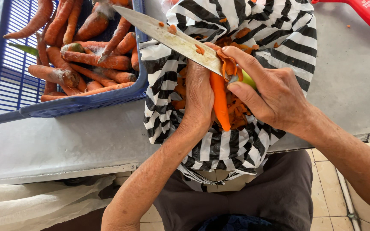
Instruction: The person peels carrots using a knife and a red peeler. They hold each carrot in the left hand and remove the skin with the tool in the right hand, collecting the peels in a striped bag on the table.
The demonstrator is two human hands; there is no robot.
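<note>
Orange carrot (220, 100) points down, tip toward wearer.

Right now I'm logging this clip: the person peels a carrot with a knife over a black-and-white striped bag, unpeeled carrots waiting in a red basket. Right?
Not quite: the basket is blue, not red, as the head view shows. The rest stands: carrot, knife, striped bag.

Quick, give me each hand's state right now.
Left hand: closed around a peeled carrot, held over the striped bag.
Right hand: grip closed on a knife, blade against the carrot.
</note>
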